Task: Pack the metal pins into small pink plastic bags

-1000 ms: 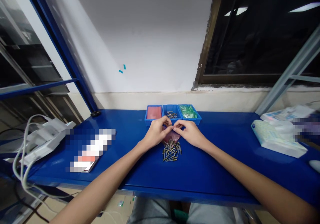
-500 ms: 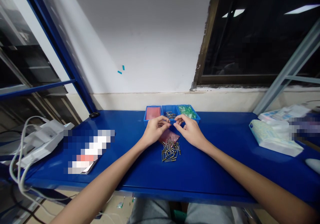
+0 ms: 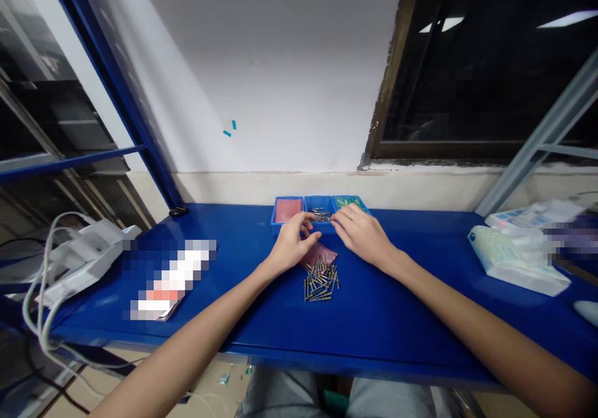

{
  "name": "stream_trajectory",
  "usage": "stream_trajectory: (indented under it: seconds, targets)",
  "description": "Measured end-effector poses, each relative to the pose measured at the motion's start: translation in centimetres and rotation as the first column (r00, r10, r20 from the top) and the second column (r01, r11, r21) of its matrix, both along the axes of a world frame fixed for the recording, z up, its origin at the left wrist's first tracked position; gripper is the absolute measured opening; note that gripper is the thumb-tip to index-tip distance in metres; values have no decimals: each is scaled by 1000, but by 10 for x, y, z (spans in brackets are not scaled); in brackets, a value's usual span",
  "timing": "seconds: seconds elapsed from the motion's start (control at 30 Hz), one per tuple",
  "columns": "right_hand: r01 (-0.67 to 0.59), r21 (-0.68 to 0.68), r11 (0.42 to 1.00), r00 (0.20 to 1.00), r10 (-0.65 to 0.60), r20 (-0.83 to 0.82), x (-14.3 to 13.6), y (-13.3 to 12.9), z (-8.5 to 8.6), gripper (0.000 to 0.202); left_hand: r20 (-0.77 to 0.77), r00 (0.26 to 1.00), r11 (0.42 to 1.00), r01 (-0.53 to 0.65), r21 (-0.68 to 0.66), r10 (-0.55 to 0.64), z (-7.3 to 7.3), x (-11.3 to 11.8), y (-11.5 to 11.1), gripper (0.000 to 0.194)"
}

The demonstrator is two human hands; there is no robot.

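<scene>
My left hand [image 3: 294,241] is above the table, left of a pink bag [image 3: 324,254], its fingers curled with a gap between thumb and fingertips; nothing shows in it. My right hand [image 3: 362,234] reaches to the front right of the blue bins, palm down, fingertips pinched together near the middle bin; what they hold, if anything, is too small to tell. A pile of metal rivets [image 3: 321,282] lies just in front of the pink bag. The left bin holds pink bags [image 3: 288,210], the middle one loose rivets [image 3: 320,214], the right one green-and-clear packets [image 3: 346,202].
The blue table [image 3: 397,331] meets a wall at the back. At left are a white power strip [image 3: 88,268] with cables and a blurred flat object [image 3: 172,281]. A tissue pack [image 3: 518,262] lies at right. A black object [image 3: 178,211] sits at the back left.
My right hand has turned palm down and moved forward to the bins, its fingers partly covering the right one. My left hand stays near the pink bag, its fingers slightly more apart.
</scene>
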State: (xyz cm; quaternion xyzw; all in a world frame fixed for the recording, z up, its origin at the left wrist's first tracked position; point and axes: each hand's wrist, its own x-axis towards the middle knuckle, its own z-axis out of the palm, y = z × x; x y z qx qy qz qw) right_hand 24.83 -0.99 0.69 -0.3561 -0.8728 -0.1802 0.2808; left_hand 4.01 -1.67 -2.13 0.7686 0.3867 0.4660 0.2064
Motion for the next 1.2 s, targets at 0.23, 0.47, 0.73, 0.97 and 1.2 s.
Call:
stream_trajectory:
  seconds: [0.23,0.47,0.73,0.97,1.2]
  targets:
    - [162,53,985,986,-164,37,-9,29,11,29,-285,953,976,-38,216,100,-2,-5,-4,32]
    - [-109,-208,972,989,84,-124,3,-22,1,22,-430,902,985,38,168,39,16,-17,-6,40]
    - [-169,-362,917,985,140,-104,4,-19,-4,19,-429,855,954,228,-197,-293,33,-36,2,26]
    - [-132,-366,921,989,149,18,3,-20,-16,19,-350,769,814,359,-456,-535,32,-32,-1,22]
    - [-162,-346,924,985,174,4,0,-23,-16,21,-385,743,813,360,-458,-547,32,-32,-2,19]
